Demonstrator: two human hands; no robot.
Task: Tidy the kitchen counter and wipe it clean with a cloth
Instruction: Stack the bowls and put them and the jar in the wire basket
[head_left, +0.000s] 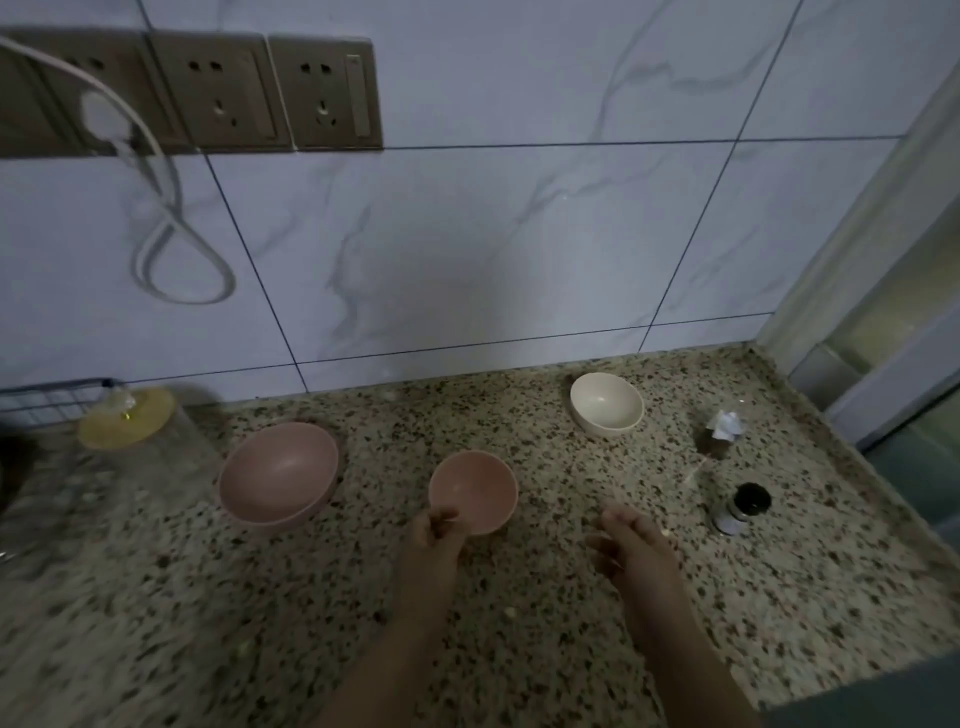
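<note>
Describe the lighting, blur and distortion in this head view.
Head view: dim, bluish light; a soft shadow falls on the tiled wall above the counter. Motion blur smears the glass jar at left and softens both hands. Wide-angle distortion bends the tile lines and the socket row.

Blurred glass jar (130, 441), perhaps lidded
</note>
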